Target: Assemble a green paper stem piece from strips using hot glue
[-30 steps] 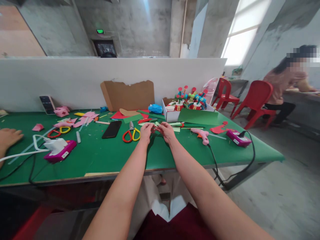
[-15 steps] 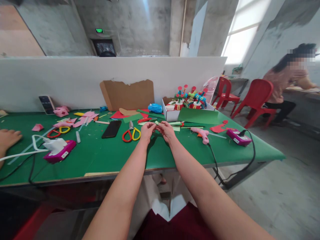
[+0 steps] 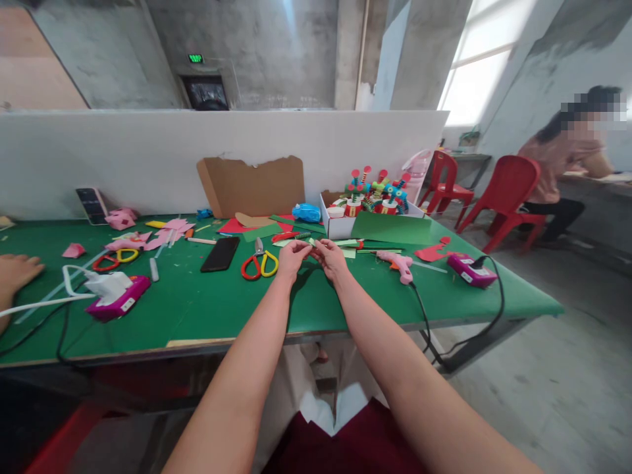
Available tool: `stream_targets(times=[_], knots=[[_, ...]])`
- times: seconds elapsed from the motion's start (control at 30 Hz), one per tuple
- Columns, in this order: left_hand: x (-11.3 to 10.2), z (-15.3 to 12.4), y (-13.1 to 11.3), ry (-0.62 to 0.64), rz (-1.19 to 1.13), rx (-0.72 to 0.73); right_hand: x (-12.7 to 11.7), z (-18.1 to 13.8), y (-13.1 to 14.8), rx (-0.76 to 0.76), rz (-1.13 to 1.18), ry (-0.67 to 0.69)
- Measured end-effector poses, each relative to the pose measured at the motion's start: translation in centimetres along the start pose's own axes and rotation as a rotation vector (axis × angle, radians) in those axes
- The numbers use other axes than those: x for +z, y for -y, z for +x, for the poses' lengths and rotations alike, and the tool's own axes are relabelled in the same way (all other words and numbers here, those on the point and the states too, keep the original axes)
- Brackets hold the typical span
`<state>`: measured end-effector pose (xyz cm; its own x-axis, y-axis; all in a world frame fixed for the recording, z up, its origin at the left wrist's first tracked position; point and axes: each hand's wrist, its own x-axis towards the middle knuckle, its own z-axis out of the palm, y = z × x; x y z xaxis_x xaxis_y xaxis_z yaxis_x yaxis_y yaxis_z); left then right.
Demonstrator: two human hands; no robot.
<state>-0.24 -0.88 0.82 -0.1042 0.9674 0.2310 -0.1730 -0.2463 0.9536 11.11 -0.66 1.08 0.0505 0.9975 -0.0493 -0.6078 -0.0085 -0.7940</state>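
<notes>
My left hand (image 3: pixel 295 255) and my right hand (image 3: pixel 330 257) meet above the green table, fingertips pinched on a small light green paper piece (image 3: pixel 312 242). Much of that piece is hidden by my fingers. Left of my left hand lie scissors (image 3: pixel 259 261) with one red and one yellow handle. A black phone (image 3: pixel 220 254) rests further left. Just behind my hands are a red-handled tool (image 3: pixel 291 236) and light green paper strips (image 3: pixel 348 253). To the right of my right hand lies a pink glue gun (image 3: pixel 396 264) with a black cord.
A white box (image 3: pixel 340 227) holds several colourful paper figures (image 3: pixel 378 191). Green card (image 3: pixel 390 228) leans against it. Purple power strips (image 3: pixel 471 270) sit at both sides, with trailing cords. Another person's hand (image 3: pixel 20 271) rests at the left edge. Someone sits by a red chair (image 3: pixel 508 197).
The paper piece has turned slightly between my fingertips, and my hands have shifted very little. The seated person at the right has moved an arm slightly.
</notes>
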Motion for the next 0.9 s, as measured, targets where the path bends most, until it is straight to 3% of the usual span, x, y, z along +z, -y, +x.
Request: stream_targets(times=[0.5, 0.9], knots=[[-0.27, 0.41, 0.61, -0.017, -0.030, 0.018, 0.09, -0.27, 0.21, 0.025, -0.004, 0.056], [-0.03, 0.43, 0.44, -0.025, -0.150, -0.057, -0.02, 0.11, -0.49, -0.081, -0.098, 0.043]])
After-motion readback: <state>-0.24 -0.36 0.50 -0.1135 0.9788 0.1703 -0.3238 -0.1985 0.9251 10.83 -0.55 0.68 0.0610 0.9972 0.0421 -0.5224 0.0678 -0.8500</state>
